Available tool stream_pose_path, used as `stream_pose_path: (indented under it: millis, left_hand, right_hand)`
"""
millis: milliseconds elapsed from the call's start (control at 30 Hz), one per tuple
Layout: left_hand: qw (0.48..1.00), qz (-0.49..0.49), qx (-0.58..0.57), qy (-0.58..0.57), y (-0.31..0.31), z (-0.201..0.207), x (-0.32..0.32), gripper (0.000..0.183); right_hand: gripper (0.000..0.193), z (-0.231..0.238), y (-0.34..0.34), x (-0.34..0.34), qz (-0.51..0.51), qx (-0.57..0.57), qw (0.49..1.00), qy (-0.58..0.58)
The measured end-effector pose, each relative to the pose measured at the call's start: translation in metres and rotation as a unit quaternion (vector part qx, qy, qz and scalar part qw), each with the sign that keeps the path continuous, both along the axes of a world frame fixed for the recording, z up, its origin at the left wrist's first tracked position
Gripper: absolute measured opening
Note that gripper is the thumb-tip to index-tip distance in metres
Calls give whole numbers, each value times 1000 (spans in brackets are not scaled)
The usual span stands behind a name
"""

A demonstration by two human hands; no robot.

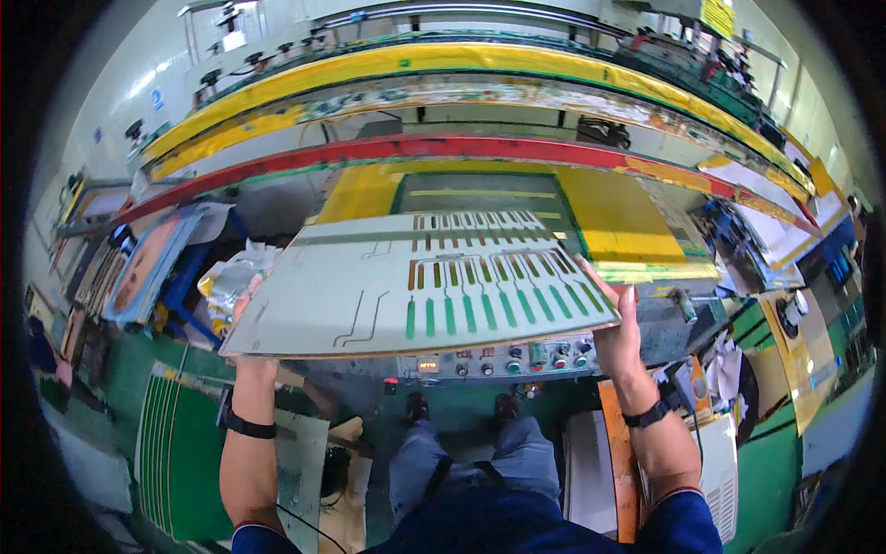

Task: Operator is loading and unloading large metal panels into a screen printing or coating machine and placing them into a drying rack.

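Observation:
Between my hands I hold a large, pale grey printed panel [323, 286] in front of the machine. Thin dark lines cross its middle, and rows of narrow slots and green bars fill its right part. My left hand [247, 305] grips the left edge, with most of its fingers hidden by the panel. At the right edge is my right hand [620, 334], its thumb pointing up along the border and its other fingers mostly out of sight underneath. Behind the panel lies the machine's printing bed [480, 196], framed by yellow sheeting [618, 217].
A red bar [443, 148] spans the machine above the bed. Below the panel is a control box [535, 360] with knobs and a lit display. Stacked boards [152, 263] stand at the left, a green striped board [185, 452] lies lower left, and framed sheets [775, 222] lean at the right.

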State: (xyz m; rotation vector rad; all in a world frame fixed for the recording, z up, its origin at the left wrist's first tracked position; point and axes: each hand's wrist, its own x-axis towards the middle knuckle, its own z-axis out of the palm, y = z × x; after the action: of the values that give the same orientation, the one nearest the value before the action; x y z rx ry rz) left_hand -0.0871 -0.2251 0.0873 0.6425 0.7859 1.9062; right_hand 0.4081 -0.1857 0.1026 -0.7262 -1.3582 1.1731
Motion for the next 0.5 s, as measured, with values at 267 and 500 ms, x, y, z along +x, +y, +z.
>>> stream_pose_path:
  millis: [267,500]
  left_hand:
    - [952,-101,-22,289,180,2,37,49]
    - [825,-132,-94,542,292,-24,73,58]
  right_hand:
    - [79,-2,161,68,-101,-217,961,-137]
    - [42,-107,265,157,-310,230,629,-674]
